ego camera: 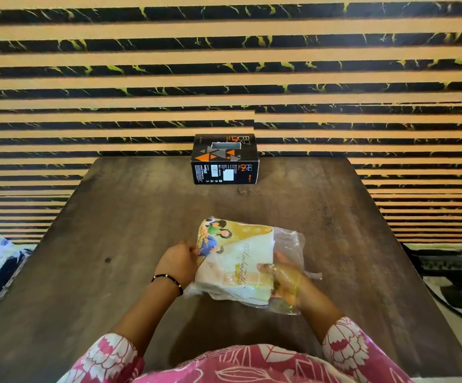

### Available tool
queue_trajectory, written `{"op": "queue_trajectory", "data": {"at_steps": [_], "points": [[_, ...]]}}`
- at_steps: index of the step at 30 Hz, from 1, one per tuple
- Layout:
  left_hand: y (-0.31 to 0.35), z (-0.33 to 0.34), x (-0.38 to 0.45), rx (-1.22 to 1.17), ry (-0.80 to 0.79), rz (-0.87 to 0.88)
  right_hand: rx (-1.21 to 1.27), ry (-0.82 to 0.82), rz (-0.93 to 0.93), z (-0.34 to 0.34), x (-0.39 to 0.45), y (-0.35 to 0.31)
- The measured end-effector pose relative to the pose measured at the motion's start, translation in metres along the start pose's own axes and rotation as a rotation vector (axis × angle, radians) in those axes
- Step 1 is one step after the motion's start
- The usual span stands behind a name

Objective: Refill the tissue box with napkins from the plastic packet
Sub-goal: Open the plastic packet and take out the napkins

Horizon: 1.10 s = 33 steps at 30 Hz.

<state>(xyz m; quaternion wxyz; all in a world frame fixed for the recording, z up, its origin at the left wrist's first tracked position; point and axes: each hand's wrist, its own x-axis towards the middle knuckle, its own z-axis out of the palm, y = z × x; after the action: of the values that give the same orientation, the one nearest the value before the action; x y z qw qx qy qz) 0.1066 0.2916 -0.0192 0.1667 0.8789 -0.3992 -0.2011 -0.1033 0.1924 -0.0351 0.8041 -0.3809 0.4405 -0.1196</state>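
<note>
Head view: left hand [176,265] grips plastic packet [240,261] at its left edge; right hand [282,277] sits inside its open right end, grip on napkins [252,244] unclear. Tissue box [225,159] stands well beyond both hands on tabletop [113,217], long axis pointing away, slot up.

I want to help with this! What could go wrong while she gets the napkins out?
The right hand is inside the thin plastic packet, so the plastic might rip and napkins spill onto the table. The tissue box sits far away at the table's back edge; a clumsy reach could knock it off.
</note>
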Motion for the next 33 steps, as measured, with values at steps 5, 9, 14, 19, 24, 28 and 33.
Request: {"op": "queue_trajectory", "data": {"at_steps": [5,9,14,19,24,28,33], "points": [[-0.015,-0.007,-0.002,0.048,0.029,-0.045,-0.547,0.162,-0.259,-0.011,-0.015,-0.016],[-0.01,-0.004,-0.003,0.037,0.083,-0.003,-0.7,0.249,-0.261,-0.024,-0.02,-0.029],[0.019,0.019,-0.014,0.009,0.114,0.541,-0.417,0.197,-0.192,-0.023,-0.023,-0.03],[0.001,0.058,-0.013,0.161,-0.028,0.453,-0.442,0.223,-0.171,-0.026,-0.044,-0.037],[-0.015,0.067,-0.02,0.214,-0.063,0.377,-0.337,0.264,-0.192,-0.065,-0.064,-0.047],[-0.011,0.066,-0.019,0.285,-0.058,0.343,-0.153,0.291,-0.185,-0.099,-0.072,-0.043],[0.003,0.061,-0.021,0.406,-0.027,0.262,0.253,0.206,-0.31,-0.129,-0.081,-0.035]]}}
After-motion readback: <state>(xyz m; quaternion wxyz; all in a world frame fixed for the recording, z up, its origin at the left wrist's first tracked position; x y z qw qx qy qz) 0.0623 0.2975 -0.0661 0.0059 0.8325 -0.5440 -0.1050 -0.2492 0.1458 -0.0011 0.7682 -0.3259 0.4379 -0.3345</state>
